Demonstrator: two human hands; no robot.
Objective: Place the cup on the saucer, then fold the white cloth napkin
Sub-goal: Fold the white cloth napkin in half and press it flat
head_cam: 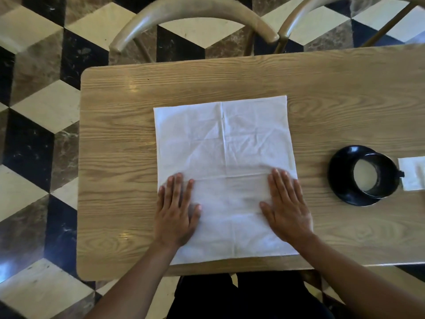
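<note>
Napkin: the white cloth napkin (224, 162) lies spread in one layer on the wooden table (115, 157), its near edge almost at the table's near edge, old crease lines crossing it.
Left hand: the left hand (176, 209) lies palm down on the near left part of the cloth, fingers straight and a little spread; it grips nothing.
Right hand: the right hand (286, 209) lies the same way on the near right part, fingers extended, holding nothing.
Why so: flat palms on both sides probably pin and smooth the fabric so the first fold starts from an even sheet.
Cup: the black cup (372, 174) sits upright on the black saucer (340, 178), off towards its right side, to the right of the napkin and apart from it, so that step looks finished.
Beside it: a small white paper (411, 172) lies just right of the saucer.
Stage: folding seems not yet begun.
Beyond: two chair backs (195, 17) stand at the far side, over a checkered floor (34, 111).
</note>
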